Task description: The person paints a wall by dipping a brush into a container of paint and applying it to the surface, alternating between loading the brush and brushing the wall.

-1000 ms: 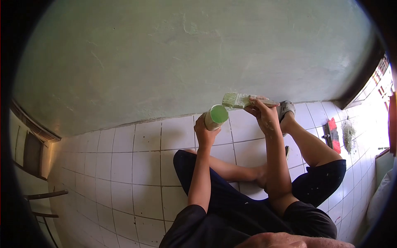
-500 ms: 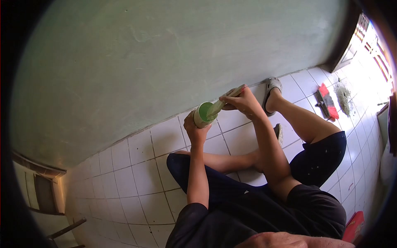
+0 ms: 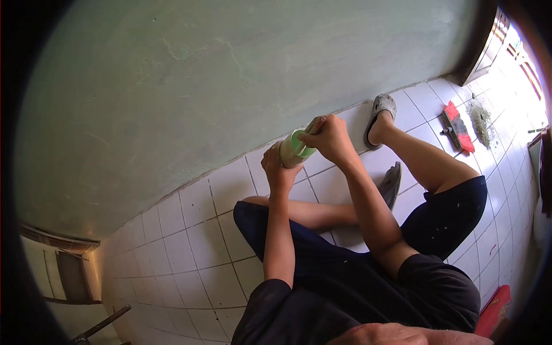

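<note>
My left hand [image 3: 279,168] is wrapped round a light green cup [image 3: 288,154], holding it tilted above the floor near the wall. The cup's inside is bright green. In my right hand [image 3: 333,138] is a paintbrush [image 3: 315,123], gripped by its pale-smeared handle over the cup's mouth. The brush's lower end is inside the cup, mostly hidden by the rim and my fingers. Both hands are close together in front of my bent legs.
A green painted wall [image 3: 172,103] with rough patches rises ahead. White tiles [image 3: 190,253] cover the floor. A red and black broom head [image 3: 458,127] lies beside a pile of grey debris [image 3: 479,123] near the doorway. A grey clog [image 3: 390,185] lies by my legs.
My right hand has moved closer to the cup, and the brush has gone deeper into it and stands steeper. The cup has shifted slightly right and up in view.
</note>
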Motion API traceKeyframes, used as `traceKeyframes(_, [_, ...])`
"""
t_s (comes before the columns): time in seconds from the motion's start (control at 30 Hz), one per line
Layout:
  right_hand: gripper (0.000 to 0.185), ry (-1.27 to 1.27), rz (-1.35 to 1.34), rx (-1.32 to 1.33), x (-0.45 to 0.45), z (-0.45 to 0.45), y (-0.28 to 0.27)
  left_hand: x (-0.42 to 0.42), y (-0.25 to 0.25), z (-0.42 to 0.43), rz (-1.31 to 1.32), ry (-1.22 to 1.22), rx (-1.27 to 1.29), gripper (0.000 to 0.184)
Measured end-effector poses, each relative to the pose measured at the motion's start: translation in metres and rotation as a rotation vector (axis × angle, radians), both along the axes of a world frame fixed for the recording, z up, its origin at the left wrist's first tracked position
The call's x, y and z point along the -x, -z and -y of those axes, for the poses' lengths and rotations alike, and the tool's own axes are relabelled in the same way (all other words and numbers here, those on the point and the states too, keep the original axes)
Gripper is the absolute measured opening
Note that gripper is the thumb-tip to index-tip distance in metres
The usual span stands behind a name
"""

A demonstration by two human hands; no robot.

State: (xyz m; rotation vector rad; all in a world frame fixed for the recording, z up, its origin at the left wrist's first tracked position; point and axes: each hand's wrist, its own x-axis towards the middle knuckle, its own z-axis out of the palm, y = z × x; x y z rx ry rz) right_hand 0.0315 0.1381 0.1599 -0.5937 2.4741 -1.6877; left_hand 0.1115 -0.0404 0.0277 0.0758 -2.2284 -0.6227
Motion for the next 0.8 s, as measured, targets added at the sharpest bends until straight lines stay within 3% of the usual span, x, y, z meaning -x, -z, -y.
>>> traceKeyframes(0.1, [0.029, 0.028, 0.0, 0.01, 0.0, -0.009, -0.005, 0.01, -0.006, -0.016, 0.022, 0.044, -0.144, 0.081])
traceKeyframes(0.27, [0.023, -0.006, -0.015, -0.1, 0.007, -0.025, -0.005, 0.028, 0.007, -0.032, 0.046, 0.054, -0.158, 0.089])
traceKeyframes(0.43, [0.022, 0.014, -0.084, -0.122, 0.003, -0.027, -0.014, 0.037, 0.021, -0.03, -0.137, 0.025, -0.09, 0.085])
traceKeyframes(0.7, [0.023, 0.044, -0.193, -0.103, -0.016, -0.015, -0.015, 0.048, 0.024, -0.02, -0.215, -0.062, 0.052, 0.072])
traceKeyframes(0.8, [0.019, 0.089, -0.3, -0.209, -0.019, -0.008, 0.002, 0.051, 0.027, -0.023, -0.216, -0.063, 0.062, 0.069])
